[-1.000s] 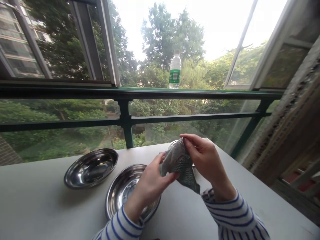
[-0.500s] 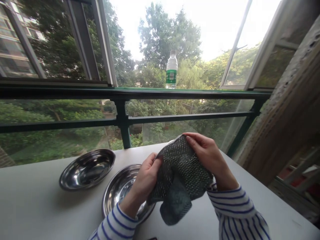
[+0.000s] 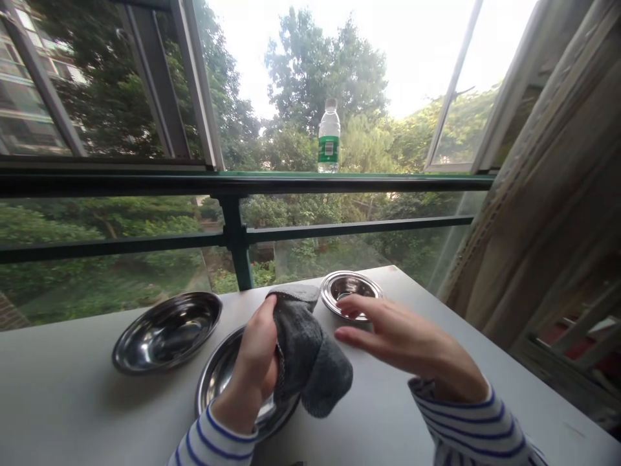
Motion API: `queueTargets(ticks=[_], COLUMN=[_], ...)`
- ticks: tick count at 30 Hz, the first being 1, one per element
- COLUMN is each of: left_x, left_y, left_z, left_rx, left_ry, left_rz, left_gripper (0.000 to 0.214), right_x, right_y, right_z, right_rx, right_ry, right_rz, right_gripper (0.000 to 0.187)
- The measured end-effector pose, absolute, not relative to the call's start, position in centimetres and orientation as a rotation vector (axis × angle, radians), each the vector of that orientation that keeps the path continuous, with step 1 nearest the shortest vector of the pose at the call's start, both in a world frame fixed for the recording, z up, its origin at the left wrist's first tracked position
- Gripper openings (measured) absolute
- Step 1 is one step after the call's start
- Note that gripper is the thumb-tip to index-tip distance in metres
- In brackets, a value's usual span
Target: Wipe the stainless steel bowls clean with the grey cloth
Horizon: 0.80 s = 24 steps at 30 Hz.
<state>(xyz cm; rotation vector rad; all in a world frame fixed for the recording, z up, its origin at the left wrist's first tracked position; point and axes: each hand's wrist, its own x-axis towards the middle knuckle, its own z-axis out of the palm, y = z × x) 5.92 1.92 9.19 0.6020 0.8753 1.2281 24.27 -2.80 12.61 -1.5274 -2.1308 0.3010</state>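
My left hand (image 3: 257, 356) grips a dark grey cleaning cloth (image 3: 310, 359), which hangs in folds to the right of the fingers. Beneath that hand and the cloth is a round steel bowl (image 3: 206, 382), partly covered by them. My right hand (image 3: 388, 327) holds nothing; its thumb and fingers are apart, pointing left. Just behind its fingertips stands a smaller steel bowl (image 3: 327, 294) with a wide rim, partly hidden by the fingers. An oval-looking steel bowl (image 3: 167, 333) rests at the left, apart from both hands.
All the bowls are on a white table (image 3: 63, 401). Behind its far edge runs a dark green railing (image 3: 145, 184), with a green-labelled plastic bottle (image 3: 328, 145) upright on the ledge. A curtain (image 3: 528, 226) hangs at the right, beside the opened window.
My right hand has let go of the cloth and opened near the smaller bowl, now uncovered. The cloth has folded over in my left hand, which has moved slightly left.
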Motion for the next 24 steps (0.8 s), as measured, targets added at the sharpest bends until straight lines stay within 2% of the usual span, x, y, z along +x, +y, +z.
queueTargets(ticks=[2, 4, 7, 12, 15, 20, 24], left_x=[5.9, 5.9, 5.7, 4.8, 4.2, 3.4, 2.4], left_y=[1.7, 1.5, 1.5, 2.6, 3.3, 3.9, 4.4], left_z=[9.6, 10.0, 10.3, 9.9, 9.5, 9.3, 9.2], left_rx=[0.559, 0.542, 0.567, 0.781, 0.842, 0.925, 1.140], left_ry=[0.817, 0.776, 0.775, 0.881, 0.929, 1.016, 1.099], left_rz=[1.183, 1.150, 1.155, 1.330, 1.349, 1.456, 1.492], left_gripper=[0.031, 0.034, 0.033, 0.020, 0.025, 0.040, 0.052], right_x=[23.9, 23.6, 23.6, 24.2, 24.9, 26.2, 27.9], right_y=[-2.5, -2.0, -1.4, -1.4, -1.5, -1.5, -1.6], right_z=[12.1, 11.7, 11.7, 12.4, 12.7, 12.9, 12.9], right_rx=[-1.491, -1.454, -1.442, -1.475, -1.443, -1.357, -1.413], right_ry=[-2.237, -2.292, -2.312, -2.285, -2.283, -2.281, -2.129], right_rz=[0.383, 0.482, 0.536, 0.411, 0.384, 0.347, 0.294], right_gripper=[0.047, 0.049, 0.039, 0.018, 0.013, 0.022, 0.019])
